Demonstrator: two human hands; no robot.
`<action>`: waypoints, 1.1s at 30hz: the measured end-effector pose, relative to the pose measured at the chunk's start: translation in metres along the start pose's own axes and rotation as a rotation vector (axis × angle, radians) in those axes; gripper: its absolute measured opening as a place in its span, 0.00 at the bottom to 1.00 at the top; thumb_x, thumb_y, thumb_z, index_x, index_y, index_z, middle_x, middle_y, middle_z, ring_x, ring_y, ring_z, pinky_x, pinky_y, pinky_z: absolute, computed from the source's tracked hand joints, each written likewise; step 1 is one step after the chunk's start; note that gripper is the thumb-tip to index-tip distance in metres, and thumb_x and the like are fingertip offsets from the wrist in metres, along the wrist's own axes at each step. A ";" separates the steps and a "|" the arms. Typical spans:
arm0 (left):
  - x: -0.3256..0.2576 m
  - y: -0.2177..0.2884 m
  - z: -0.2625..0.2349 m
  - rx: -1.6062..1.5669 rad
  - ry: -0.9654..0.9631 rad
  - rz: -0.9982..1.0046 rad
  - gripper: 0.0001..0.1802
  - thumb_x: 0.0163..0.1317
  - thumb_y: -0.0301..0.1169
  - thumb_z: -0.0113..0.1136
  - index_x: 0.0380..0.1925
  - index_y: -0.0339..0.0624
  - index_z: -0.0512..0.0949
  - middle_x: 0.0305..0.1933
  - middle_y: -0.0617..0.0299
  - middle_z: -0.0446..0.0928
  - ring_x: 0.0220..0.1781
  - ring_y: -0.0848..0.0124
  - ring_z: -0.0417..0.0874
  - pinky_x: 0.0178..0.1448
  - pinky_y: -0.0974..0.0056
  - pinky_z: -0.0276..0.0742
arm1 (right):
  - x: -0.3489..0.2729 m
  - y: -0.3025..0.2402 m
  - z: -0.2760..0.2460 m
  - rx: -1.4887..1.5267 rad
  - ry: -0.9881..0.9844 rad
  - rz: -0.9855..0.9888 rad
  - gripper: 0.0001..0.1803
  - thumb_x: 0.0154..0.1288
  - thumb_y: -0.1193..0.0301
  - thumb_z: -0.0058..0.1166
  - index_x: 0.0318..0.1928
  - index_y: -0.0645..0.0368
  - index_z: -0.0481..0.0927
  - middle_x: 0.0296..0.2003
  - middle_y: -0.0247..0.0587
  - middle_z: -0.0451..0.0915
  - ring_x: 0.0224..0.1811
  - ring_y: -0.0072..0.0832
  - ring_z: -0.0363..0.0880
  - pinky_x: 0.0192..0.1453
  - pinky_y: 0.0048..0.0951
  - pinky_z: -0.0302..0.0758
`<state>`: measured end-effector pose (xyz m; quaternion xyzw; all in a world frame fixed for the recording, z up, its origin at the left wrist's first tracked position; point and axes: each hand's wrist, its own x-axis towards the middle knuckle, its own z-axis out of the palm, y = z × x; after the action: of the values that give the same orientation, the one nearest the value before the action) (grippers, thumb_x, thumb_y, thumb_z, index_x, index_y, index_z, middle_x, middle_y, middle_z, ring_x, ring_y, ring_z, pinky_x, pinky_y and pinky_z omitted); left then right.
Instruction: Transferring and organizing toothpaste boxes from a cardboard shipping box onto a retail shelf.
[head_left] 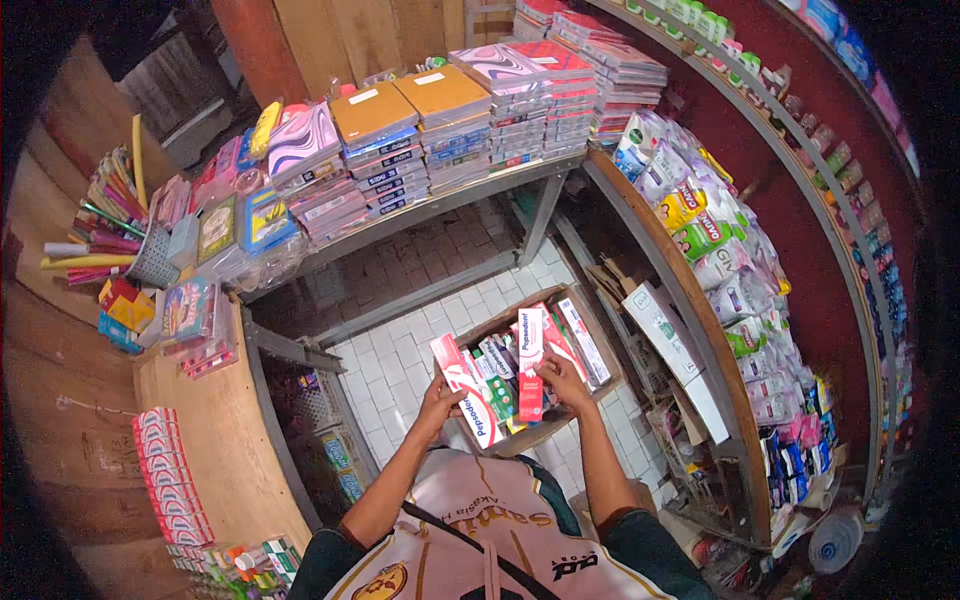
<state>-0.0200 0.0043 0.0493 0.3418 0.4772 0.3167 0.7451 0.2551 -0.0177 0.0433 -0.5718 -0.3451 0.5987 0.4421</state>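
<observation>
Your left hand (pixel 440 398) has its grip pinched on a long red-and-white toothpaste box (pixel 468 390), lying slanted from upper left down to lower right over the near edge of the cardboard carton (pixel 583 300). Your right hand (pixel 562 378) clamps a second box (pixel 530 362) standing nearly upright inside the carton. Tight spot: white tiled floor (pixel 400 350) on the left, packed shelf (pixel 660 250) close on the right.

White-tiled floor (pixel 400 365), centre: one open cardboard box (pixel 592 318) of toothpaste cartons directly on it. Metal-framed table (pixel 455 205), far: stacked notebooks (pixel 500 110), brown-covered pads (pixel 410 100), packaged stationery at left end. Wooden counter (pixel 215 440), near left: row of small red-and-white packs (pixel 170 480), flat card packs (pixel 190 315). Curved wooden shelf (pixel 670 260), right: heaped sachets and pouches (pixel 715 240).
</observation>
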 end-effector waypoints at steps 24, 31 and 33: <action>-0.096 -0.034 -0.098 -0.400 0.433 0.215 0.21 0.61 0.33 0.58 0.52 0.39 0.66 0.42 0.60 0.76 0.42 0.71 0.79 0.47 0.65 0.75 | -0.016 0.009 0.215 0.217 -0.705 0.341 0.32 0.55 0.80 0.59 0.61 0.66 0.64 0.48 0.42 0.76 0.48 0.27 0.78 0.53 0.28 0.76; -0.113 -0.013 -0.165 -0.508 0.495 0.290 0.21 0.61 0.32 0.59 0.52 0.38 0.67 0.44 0.58 0.76 0.45 0.70 0.80 0.49 0.64 0.75 | 0.008 0.013 0.299 0.354 -0.718 0.409 0.26 0.62 0.77 0.52 0.61 0.64 0.64 0.49 0.44 0.77 0.48 0.30 0.79 0.51 0.31 0.78; -0.120 -0.009 -0.184 -0.449 0.530 0.286 0.22 0.61 0.32 0.57 0.54 0.39 0.66 0.46 0.58 0.75 0.48 0.70 0.78 0.53 0.65 0.72 | 0.010 0.018 0.327 0.301 -0.702 0.395 0.25 0.62 0.77 0.50 0.61 0.62 0.63 0.48 0.47 0.77 0.47 0.30 0.79 0.49 0.33 0.80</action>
<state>-0.2311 -0.0582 0.0445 0.1393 0.5197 0.5916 0.6005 -0.0703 0.0155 0.0582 -0.3178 -0.2675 0.8737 0.2533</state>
